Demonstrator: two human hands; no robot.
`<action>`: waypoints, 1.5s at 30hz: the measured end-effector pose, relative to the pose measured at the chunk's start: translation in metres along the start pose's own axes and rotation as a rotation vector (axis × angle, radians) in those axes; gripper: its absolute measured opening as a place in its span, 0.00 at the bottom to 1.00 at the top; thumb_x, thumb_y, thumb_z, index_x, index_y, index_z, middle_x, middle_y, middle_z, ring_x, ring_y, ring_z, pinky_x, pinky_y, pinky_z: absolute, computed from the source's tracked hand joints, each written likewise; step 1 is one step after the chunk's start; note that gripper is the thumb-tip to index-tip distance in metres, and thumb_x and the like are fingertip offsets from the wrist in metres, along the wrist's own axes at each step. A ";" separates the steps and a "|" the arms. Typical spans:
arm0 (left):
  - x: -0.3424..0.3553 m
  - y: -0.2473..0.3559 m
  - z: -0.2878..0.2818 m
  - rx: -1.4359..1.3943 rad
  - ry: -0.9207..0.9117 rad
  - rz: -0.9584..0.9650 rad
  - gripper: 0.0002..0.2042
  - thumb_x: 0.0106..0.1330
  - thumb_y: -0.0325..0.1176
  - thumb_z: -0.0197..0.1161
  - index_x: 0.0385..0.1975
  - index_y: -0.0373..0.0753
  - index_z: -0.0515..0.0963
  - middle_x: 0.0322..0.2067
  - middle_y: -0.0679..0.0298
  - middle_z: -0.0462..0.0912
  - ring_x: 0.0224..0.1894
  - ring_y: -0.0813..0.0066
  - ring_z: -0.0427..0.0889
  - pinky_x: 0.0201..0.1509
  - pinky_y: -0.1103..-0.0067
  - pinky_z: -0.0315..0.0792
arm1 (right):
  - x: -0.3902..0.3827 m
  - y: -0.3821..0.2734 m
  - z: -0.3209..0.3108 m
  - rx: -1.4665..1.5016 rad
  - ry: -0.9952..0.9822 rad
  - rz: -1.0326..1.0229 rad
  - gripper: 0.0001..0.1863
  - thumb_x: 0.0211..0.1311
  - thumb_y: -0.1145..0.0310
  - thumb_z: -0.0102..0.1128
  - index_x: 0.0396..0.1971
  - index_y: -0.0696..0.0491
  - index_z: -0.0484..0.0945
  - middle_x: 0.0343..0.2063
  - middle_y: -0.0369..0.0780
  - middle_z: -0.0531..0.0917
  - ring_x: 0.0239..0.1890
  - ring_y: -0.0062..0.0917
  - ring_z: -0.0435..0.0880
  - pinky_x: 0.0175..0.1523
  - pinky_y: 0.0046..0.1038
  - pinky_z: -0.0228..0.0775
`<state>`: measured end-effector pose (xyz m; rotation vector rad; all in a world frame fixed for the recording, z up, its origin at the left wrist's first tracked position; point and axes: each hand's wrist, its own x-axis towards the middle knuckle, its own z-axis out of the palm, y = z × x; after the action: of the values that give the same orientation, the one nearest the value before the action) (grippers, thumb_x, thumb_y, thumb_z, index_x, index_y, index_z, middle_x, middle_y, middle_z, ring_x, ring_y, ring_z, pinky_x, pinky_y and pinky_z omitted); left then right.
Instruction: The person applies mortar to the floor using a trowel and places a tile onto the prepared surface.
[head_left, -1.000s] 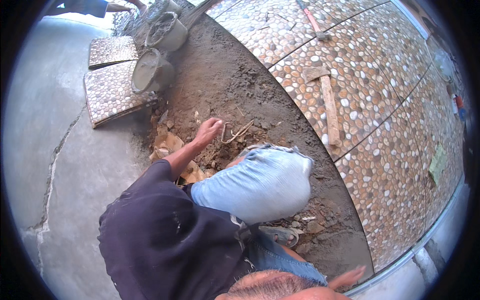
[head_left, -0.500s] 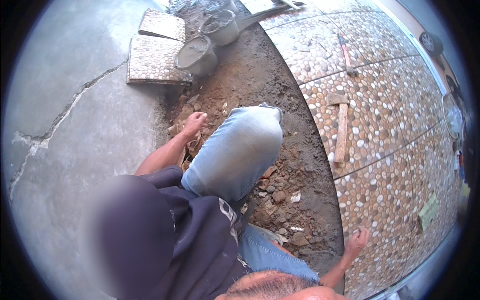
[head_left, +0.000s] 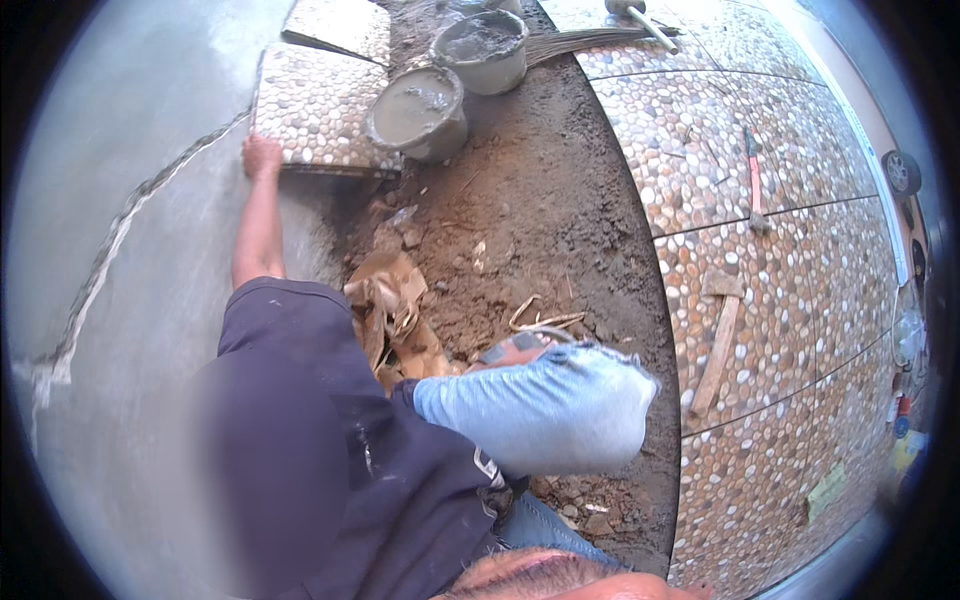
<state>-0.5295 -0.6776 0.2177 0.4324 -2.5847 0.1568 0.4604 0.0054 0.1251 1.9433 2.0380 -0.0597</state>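
Left hand [head_left: 262, 157] is reaching out and curling its fingers over the near left corner of the pebble tile slab [head_left: 322, 105], gripping its edge. The slab is lying flat on the concrete floor [head_left: 150, 250], just beside a bucket of wet mortar [head_left: 418, 110]. Right hand isn't showing anywhere.

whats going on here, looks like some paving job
A person crouches on a strip of bare dirt between a concrete slab and a pebble-tiled floor. Their left hand grips the corner of a loose pebble tile lying at the slab's edge. Two buckets of wet mortar stand beside that tile. A hammer and a wooden mallet lie on the laid tiles. The right hand is out of view.
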 end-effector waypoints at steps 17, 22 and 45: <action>0.049 0.007 0.062 0.496 -0.033 0.001 0.15 0.64 0.37 0.43 0.49 0.43 0.69 0.46 0.51 0.73 0.48 0.52 0.75 0.47 0.60 0.71 | 0.006 -0.399 -0.147 0.413 0.236 -0.769 0.09 0.52 0.75 0.53 0.34 0.60 0.74 0.39 0.48 0.74 0.43 0.42 0.75 0.49 0.36 0.67; 0.070 -0.004 0.042 0.393 -0.047 -0.043 0.16 0.61 0.41 0.52 0.46 0.41 0.70 0.43 0.50 0.74 0.46 0.49 0.76 0.46 0.59 0.72 | 0.014 -0.422 -0.099 0.385 0.067 -0.815 0.11 0.51 0.74 0.55 0.36 0.60 0.74 0.40 0.48 0.74 0.44 0.44 0.74 0.48 0.36 0.68; 0.153 0.019 0.066 -0.691 -0.553 0.099 0.22 0.58 0.38 0.57 0.49 0.31 0.69 0.47 0.50 0.76 0.49 0.61 0.75 0.53 0.70 0.67 | 0.050 -0.412 -0.058 0.297 0.054 -0.925 0.10 0.55 0.74 0.49 0.36 0.60 0.74 0.35 0.47 0.74 0.36 0.39 0.74 0.42 0.34 0.66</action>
<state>-0.6921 -0.7145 0.2373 0.0879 -2.9491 -0.9165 0.0440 0.0380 0.0881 0.9578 2.9043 -0.5426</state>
